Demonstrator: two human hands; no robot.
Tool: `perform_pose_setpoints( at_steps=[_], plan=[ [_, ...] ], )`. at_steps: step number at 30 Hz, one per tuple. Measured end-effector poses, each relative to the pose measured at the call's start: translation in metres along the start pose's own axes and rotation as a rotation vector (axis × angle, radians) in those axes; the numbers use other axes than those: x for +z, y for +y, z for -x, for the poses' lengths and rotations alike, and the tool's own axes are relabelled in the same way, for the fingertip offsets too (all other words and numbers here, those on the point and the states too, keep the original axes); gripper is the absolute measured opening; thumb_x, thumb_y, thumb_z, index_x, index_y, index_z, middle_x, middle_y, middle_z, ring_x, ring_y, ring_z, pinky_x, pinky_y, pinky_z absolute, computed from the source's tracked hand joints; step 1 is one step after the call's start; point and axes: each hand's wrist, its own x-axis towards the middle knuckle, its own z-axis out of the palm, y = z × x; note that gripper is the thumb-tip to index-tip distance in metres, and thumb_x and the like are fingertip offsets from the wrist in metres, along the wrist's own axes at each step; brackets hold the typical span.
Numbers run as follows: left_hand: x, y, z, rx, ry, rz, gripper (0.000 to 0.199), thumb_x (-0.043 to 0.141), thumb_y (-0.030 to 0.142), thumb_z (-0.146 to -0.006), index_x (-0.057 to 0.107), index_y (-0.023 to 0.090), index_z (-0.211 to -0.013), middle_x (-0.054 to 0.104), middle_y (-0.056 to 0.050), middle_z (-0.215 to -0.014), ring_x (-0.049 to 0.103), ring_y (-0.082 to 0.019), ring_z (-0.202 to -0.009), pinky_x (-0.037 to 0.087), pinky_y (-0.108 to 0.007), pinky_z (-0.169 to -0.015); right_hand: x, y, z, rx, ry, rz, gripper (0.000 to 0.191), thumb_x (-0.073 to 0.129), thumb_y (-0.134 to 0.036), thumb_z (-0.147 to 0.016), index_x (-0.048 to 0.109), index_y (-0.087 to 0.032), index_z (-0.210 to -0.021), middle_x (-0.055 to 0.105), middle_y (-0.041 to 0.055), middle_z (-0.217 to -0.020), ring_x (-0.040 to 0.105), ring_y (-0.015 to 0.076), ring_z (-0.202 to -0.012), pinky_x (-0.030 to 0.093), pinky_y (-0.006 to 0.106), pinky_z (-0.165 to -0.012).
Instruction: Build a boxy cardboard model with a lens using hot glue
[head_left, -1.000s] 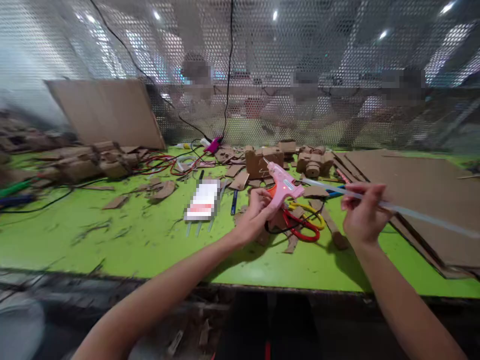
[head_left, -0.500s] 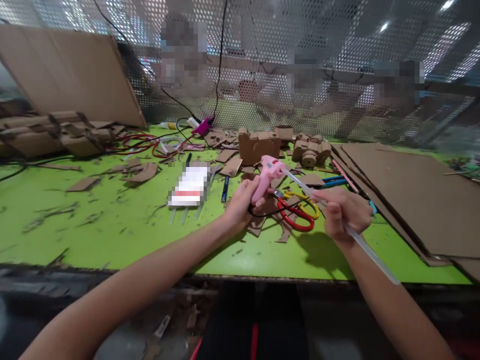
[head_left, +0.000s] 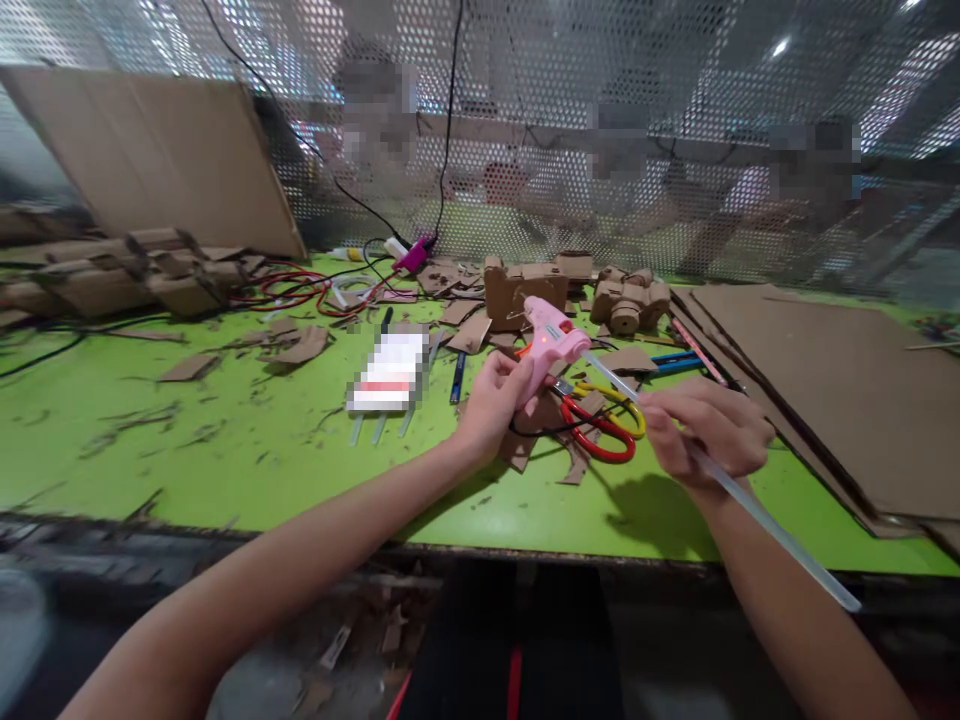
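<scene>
My left hand (head_left: 493, 405) is wrapped round the handle of a pink hot glue gun (head_left: 551, 345), its nozzle tilted up and to the left. A long translucent glue stick (head_left: 780, 535) runs from the back of the gun down to the right. My right hand (head_left: 709, 430) pinches this stick a little way behind the gun. Below the gun, on the green table (head_left: 285, 480), lie scissors (head_left: 607, 440) with red and yellow handles, among cardboard scraps. The gun's black cord passes across the scissors.
Cardboard camera models (head_left: 630, 300) stand behind the gun. Flat cardboard sheets (head_left: 840, 390) lie at the right. A blurred white packet (head_left: 390, 370), with glue sticks beside it, and a blue pen-like tool (head_left: 457, 378) lie left of centre. A perforated metal screen (head_left: 525, 200) closes the back.
The glue gun has turned in my left hand, its nozzle rising. My right hand has shifted slightly right, still on the glue stick. The view has moved a little.
</scene>
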Motion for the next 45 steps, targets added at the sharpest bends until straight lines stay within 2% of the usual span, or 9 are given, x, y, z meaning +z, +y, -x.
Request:
perform_pose_setpoints(
  at_steps=[4,8,12,16,22,29,33,40,45],
  plan=[
    [-0.002,0.002,0.002,0.169,0.021,-0.099,0.051,0.072,0.062,-0.078,0.04,0.023,-0.082,0.068,0.0,-0.073,0.051,-0.007,-0.048,0.036,-0.021,-0.047,0.001,-0.001,-0.003,0.05,-0.015,0.008,0.012,0.07,-0.015,-0.084,0.067,-0.026,-0.086,0.07,-0.0017,-0.063,0.062,0.0135,-0.048,0.047,0.025,-0.043],
    [-0.001,0.01,0.003,0.234,-0.006,-0.093,0.059,0.074,0.067,-0.071,0.036,0.024,-0.085,0.071,-0.001,-0.08,0.05,-0.007,-0.049,0.039,-0.023,-0.049,0.005,-0.003,-0.001,0.251,-0.048,-0.046,0.017,0.07,-0.013,-0.084,0.067,-0.028,-0.092,0.072,-0.0018,-0.07,0.063,0.0133,-0.051,0.05,0.025,-0.047],
    [0.001,0.013,0.004,0.215,0.0,-0.082,0.063,0.076,0.069,-0.066,0.035,0.024,-0.083,0.071,0.0,-0.078,0.049,-0.007,-0.048,0.04,-0.022,-0.049,0.009,-0.001,0.004,0.349,-0.022,-0.166,0.019,0.071,-0.013,-0.083,0.069,-0.029,-0.092,0.073,-0.0018,-0.076,0.067,0.0156,-0.063,0.056,0.028,-0.056],
    [0.005,0.014,0.008,0.138,0.061,0.038,0.056,0.066,0.073,-0.075,0.042,0.023,-0.083,0.072,-0.001,-0.08,0.05,-0.008,-0.049,0.04,-0.022,-0.049,0.01,0.003,0.006,0.355,-0.026,-0.248,0.017,0.073,-0.012,-0.08,0.071,-0.025,-0.09,0.071,-0.0008,-0.083,0.068,0.0154,-0.073,0.059,0.029,-0.064],
    [0.013,0.025,0.012,-0.051,0.092,0.153,0.031,0.072,0.046,-0.083,0.06,0.018,-0.09,0.074,-0.003,-0.091,0.049,-0.006,-0.051,0.042,-0.02,-0.051,0.01,0.002,0.007,0.44,-0.029,-0.239,0.018,0.072,-0.012,-0.081,0.075,-0.028,-0.088,0.07,-0.0009,-0.087,0.068,0.0149,-0.077,0.059,0.029,-0.065],
    [0.013,0.031,0.015,-0.186,0.061,0.25,0.026,0.071,0.042,-0.084,0.07,0.017,-0.091,0.073,-0.003,-0.082,0.049,-0.007,-0.048,0.042,-0.021,-0.048,0.008,0.004,0.004,0.509,-0.039,-0.255,0.014,0.073,-0.014,-0.08,0.077,-0.028,-0.081,0.073,-0.0008,-0.086,0.07,0.0162,-0.078,0.061,0.031,-0.07],
    [0.011,0.03,0.013,-0.171,0.043,0.227,0.03,0.075,0.045,-0.08,0.071,0.016,-0.086,0.071,-0.003,-0.076,0.048,-0.007,-0.048,0.04,-0.021,-0.046,0.006,0.004,0.003,0.488,-0.038,-0.29,0.015,0.074,-0.013,-0.08,0.078,-0.027,-0.081,0.073,-0.0008,-0.085,0.07,0.0143,-0.077,0.06,0.028,-0.069],
    [0.004,0.027,0.01,-0.1,-0.022,0.179,0.033,0.083,0.046,-0.072,0.072,0.016,-0.08,0.071,-0.006,-0.081,0.054,-0.012,-0.06,0.046,-0.026,-0.056,0.001,0.007,-0.001,0.428,0.005,-0.275,0.015,0.075,-0.014,-0.081,0.078,-0.029,-0.084,0.075,-0.0009,-0.083,0.071,0.0154,-0.073,0.06,0.029,-0.064],
    [0.003,0.024,0.013,-0.097,-0.087,0.173,0.038,0.089,0.049,-0.062,0.074,0.017,-0.078,0.072,-0.007,-0.084,0.056,-0.014,-0.063,0.046,-0.028,-0.06,0.006,0.002,0.008,0.596,0.038,-0.338,0.006,0.076,-0.027,-0.083,0.077,-0.026,-0.088,0.075,-0.0002,-0.075,0.071,0.0157,-0.063,0.058,0.026,-0.055]
  ],
)
